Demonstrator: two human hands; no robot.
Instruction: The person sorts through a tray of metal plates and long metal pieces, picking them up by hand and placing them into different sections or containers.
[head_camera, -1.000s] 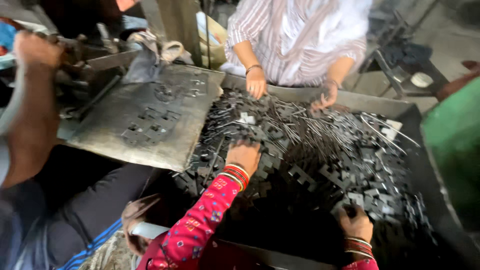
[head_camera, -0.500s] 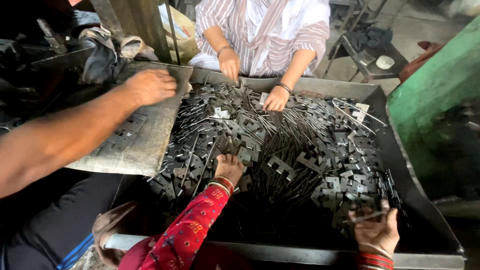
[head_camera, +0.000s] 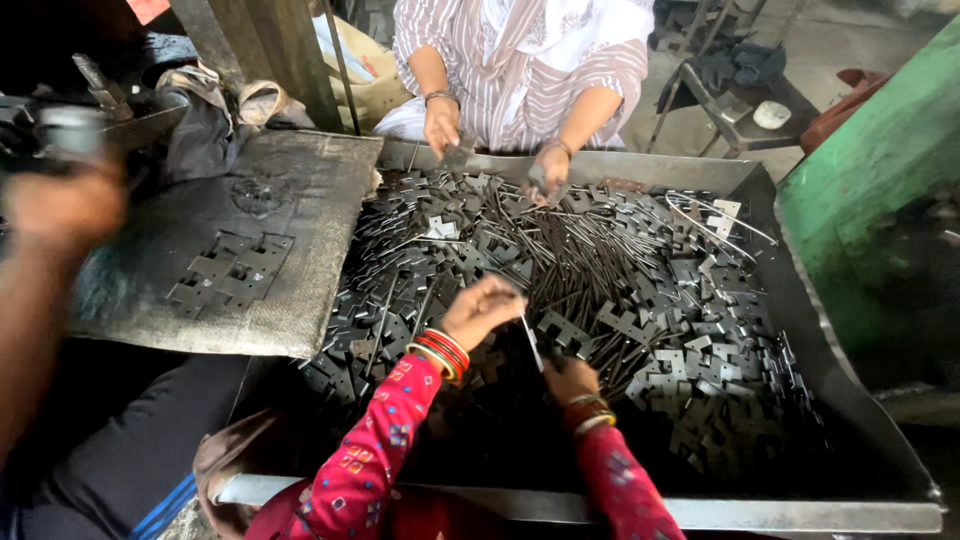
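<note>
My left hand (head_camera: 65, 205) is blurred at the far left, raised above the dark work plate (head_camera: 300, 215) and just below a grey machine handle (head_camera: 70, 130). Its fingers look curled, but blur hides whether it holds anything. My right hand is out of view. Several flat notched metal pieces (head_camera: 230, 270) lie on the plate near my arm. A big metal tray (head_camera: 850, 400) to the right holds a heap of notched metal pieces (head_camera: 700, 370) and thin rods (head_camera: 590, 270).
A person in red sleeves reaches into the tray from the near side, one hand (head_camera: 480, 310) above the other hand (head_camera: 570, 380). Opposite, a person in a striped top (head_camera: 520, 60) handles pieces. A green wall (head_camera: 880, 160) stands right. A cloth bundle (head_camera: 210, 100) lies behind the plate.
My left hand left the plate and swung back left toward the machine. The red-sleeved person's two hands came together near the tray's middle.
</note>
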